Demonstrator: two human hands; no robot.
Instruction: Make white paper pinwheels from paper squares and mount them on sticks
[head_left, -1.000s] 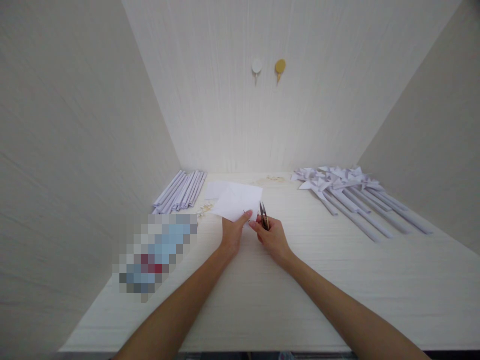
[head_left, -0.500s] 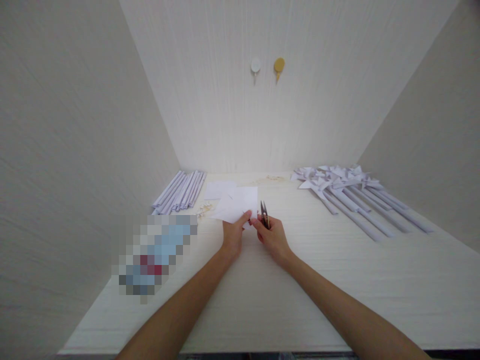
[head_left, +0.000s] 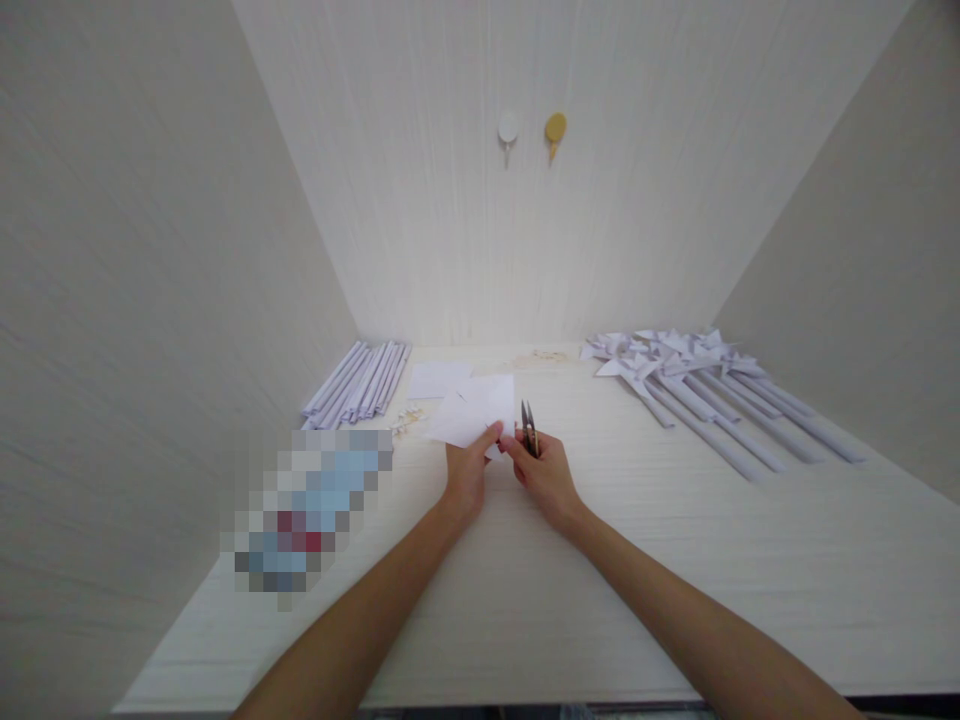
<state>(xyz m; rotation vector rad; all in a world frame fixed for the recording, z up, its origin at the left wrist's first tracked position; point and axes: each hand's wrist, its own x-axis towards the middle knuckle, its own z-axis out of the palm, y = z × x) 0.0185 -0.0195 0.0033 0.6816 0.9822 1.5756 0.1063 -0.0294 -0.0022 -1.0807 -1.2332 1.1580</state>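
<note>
My left hand (head_left: 468, 470) is closed on the near edge of a white paper sheet (head_left: 480, 405), thumb on top. Short slits show in the sheet. My right hand (head_left: 547, 475) holds a pair of thread snips (head_left: 529, 425) in its palm, their blades pointing up and slightly apart. Its thumb and fingertips also meet the sheet's near right corner, close to my left thumb. Whether they pinch anything small there is hidden. Another white paper sheet (head_left: 436, 380) lies flat on the table just behind.
Rolled paper sticks (head_left: 367, 380) lie at the left. Paper pinwheels (head_left: 675, 360) on paper sticks are piled at the right. Small pale bits (head_left: 407, 420) lie beside the sheet, more pale bits (head_left: 547, 357) by the back wall. A pixelated item (head_left: 322, 510) is front left. Two hooks (head_left: 555, 128) hang on the wall.
Almost nothing differs. The view has shifted slightly, and the held sheet's left edge has tipped a little; both hands keep their places and holds.
</note>
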